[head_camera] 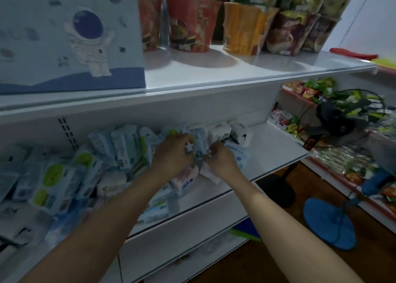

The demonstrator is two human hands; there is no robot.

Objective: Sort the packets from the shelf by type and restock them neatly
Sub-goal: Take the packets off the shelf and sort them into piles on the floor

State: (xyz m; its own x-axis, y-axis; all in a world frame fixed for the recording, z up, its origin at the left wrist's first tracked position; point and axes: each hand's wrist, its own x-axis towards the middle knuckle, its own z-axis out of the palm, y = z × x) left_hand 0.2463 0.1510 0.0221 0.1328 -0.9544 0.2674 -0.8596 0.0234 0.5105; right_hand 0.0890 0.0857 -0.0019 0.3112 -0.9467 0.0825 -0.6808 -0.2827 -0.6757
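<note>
Reaching into the white metal middle shelf (276, 147), both hands work at the same small white packet (198, 154). Left hand (171, 154) curls its fingers over the packet's left end; right hand (220, 160) pinches its right end, so the two hands sit close together, each closed on that item. Blur hides the exact finger placement.

Left of the hands, soft white plastic pouches with lime-green round caps (53, 175) lean in a loose, overlapping heap. Behind the hands, upright pale blue and white wrapped packs (124, 147) stand in a rough row. Right of the hands lie a flat pack printed with blue lettering (237, 152) and small white boxy cartons (240, 132). Below the hands, a pink and white soft pack (186, 175) rests near the shelf's front lip.

Likely risks, as judged: the glossy, pliable film wrappers look slippery, so the packet may slide from a two-ended pinch; a forearm resting over the front lip could nudge the pink pack off the edge; disturbing the leaning heap could topple it forward.
</note>
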